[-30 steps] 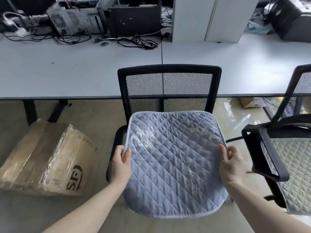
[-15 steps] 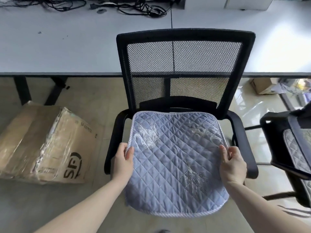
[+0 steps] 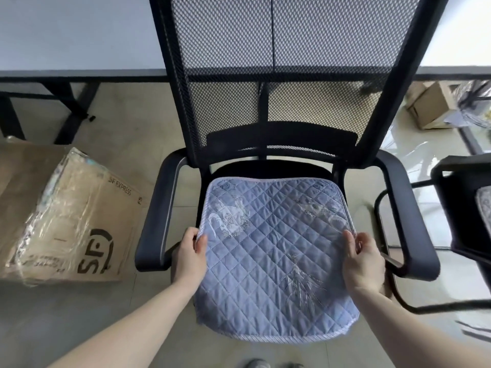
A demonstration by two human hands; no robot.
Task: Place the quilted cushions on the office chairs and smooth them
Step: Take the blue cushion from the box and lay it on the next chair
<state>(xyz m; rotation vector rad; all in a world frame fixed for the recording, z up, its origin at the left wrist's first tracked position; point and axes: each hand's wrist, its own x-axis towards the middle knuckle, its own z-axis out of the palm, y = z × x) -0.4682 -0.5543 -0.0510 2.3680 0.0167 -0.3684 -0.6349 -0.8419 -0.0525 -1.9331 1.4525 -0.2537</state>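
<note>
A blue quilted cushion (image 3: 273, 258) with pale embroidered patterns is held flat over the seat of a black mesh-backed office chair (image 3: 279, 83), between its two armrests. My left hand (image 3: 191, 254) grips the cushion's left edge, thumb on top. My right hand (image 3: 364, 261) grips its right edge the same way. A strip of black seat shows behind the cushion's far edge. The cushion's near edge overhangs the front of the seat.
A taped cardboard box (image 3: 61, 216) lies on the floor at the left. A second black chair (image 3: 465, 208) carrying a grey quilted cushion stands at the right edge. A white desk (image 3: 79, 33) runs behind the chair. A small open box (image 3: 430, 104) sits on the floor at the far right.
The view has closed in on the chair and tilted down. The cushion, held in both hands, has come forward over the seat between the armrests.
</note>
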